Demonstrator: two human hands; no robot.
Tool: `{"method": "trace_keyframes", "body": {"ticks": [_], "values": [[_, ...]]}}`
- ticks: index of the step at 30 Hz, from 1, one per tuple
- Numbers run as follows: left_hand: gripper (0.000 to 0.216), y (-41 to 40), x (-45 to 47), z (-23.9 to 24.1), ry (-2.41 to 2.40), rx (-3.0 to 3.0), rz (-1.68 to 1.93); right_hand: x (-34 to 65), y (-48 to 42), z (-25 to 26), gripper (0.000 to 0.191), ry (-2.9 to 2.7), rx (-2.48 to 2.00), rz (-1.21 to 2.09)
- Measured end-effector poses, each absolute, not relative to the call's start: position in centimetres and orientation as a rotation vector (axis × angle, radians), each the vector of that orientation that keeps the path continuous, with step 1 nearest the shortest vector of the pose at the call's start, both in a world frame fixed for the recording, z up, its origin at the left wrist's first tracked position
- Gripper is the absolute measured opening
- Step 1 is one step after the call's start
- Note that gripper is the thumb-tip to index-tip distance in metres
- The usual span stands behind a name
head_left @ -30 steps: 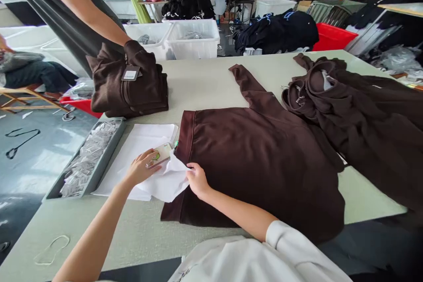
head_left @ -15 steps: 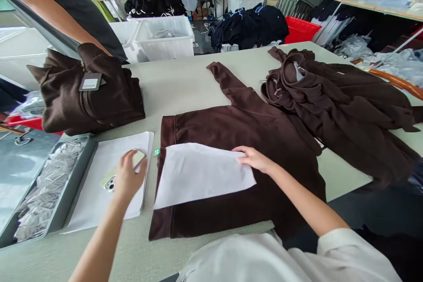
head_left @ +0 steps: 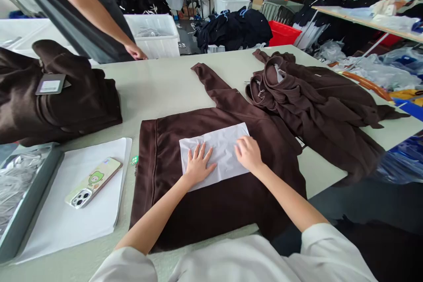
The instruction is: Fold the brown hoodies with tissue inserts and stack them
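Brown garment [head_left: 211, 211] lay spread on the pale table [head_left: 158, 79], one sleeve stretched towards the far side; just beside it on the right sprawled a loose heap of brown garments [head_left: 317, 105]; on the left stood a folded brown stack [head_left: 82, 101] bearing a tag, with a grey tray [head_left: 42, 198] of small pale packets nearer the person, beside a pile of white paper [head_left: 99, 211]; one white sheet [head_left: 224, 152], slightly creased, rested on the garment's body, clear of its hem band; the left hand [head_left: 198, 165] was open, palm down, fingers spread on the sheet's left part; the right hand [head_left: 247, 154], fingers curled, was at its right end, though whether it pinched the paper I could not tell; a phone [head_left: 95, 180] lay on the paper pile, well apart from both hands; by my reading, the step in hand was smoothing the sheet into place; the next move seemed to call for light, flat pressure, so that neither paper nor cloth slid or bunched.
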State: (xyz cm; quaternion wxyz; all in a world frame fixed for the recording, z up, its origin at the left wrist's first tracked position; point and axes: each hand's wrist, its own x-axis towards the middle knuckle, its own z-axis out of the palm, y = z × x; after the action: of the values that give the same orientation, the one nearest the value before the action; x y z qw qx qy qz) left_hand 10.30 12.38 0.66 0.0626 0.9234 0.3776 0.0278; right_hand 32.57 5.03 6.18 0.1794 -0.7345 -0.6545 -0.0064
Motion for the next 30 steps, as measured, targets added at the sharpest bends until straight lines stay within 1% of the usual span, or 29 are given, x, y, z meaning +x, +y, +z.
{"method": "trace_keyframes", "body": {"ticks": [2, 6, 8, 11, 15, 19, 21, 23, 26, 28, 30], "values": [[0.068, 12.9, 9.2, 0.8, 1.150, 2.793, 0.123, 31.4, 5.5, 4.6, 0.034, -1.931, -2.005, 0.065], [0.068, 15.5, 4.8, 1.4, 1.462, 2.659, 0.150, 31.4, 5.9, 1.5, 0.052, -1.894, -2.233, 0.137], [0.067, 16.6, 1.8, 1.9, 1.612, 2.573, 0.150, 31.8, 6.1, 0.6, 0.055, -1.919, -2.320, 0.091], [0.065, 17.3, -2.1, 2.4, 1.694, 2.498, 0.152, 31.7, 7.2, -0.1, 0.060, -1.965, -2.375, 0.048], [0.060, 16.6, -4.4, 2.4, 1.757, 2.421, 0.188, 29.7, 8.3, -0.7, 0.067, -2.041, -2.338, 0.046], [0.043, 15.4, -6.5, 3.7, 1.799, 2.335, 0.429, 28.5, 8.6, -0.9, 0.069, -2.070, -2.311, 0.035], [0.035, 15.2, -9.4, 5.1, 1.970, 2.210, 0.566, 28.7, 8.6, -1.0, 0.070, -2.075, -2.305, 0.013], [0.032, 15.4, -13.9, 6.6, 2.264, 1.978, 0.649, 29.2, 8.5, -1.1, 0.069, -2.088, -2.286, -0.020], [0.028, 15.7, -21.9, 8.7, 2.676, 1.513, 0.711, 30.1, 8.4, -1.5, 0.069, -2.104, -2.238, -0.070], [0.024, 15.6, -26.4, 9.7, 2.797, 1.286, 0.700, 30.5, 8.4, -1.9, 0.068, -2.103, -2.221, -0.102], [0.020, 15.4, -29.0, 10.5, 2.817, 1.186, 0.685, 30.7, 8.5, -2.2, 0.067, -2.097, -2.222, -0.129]]}}
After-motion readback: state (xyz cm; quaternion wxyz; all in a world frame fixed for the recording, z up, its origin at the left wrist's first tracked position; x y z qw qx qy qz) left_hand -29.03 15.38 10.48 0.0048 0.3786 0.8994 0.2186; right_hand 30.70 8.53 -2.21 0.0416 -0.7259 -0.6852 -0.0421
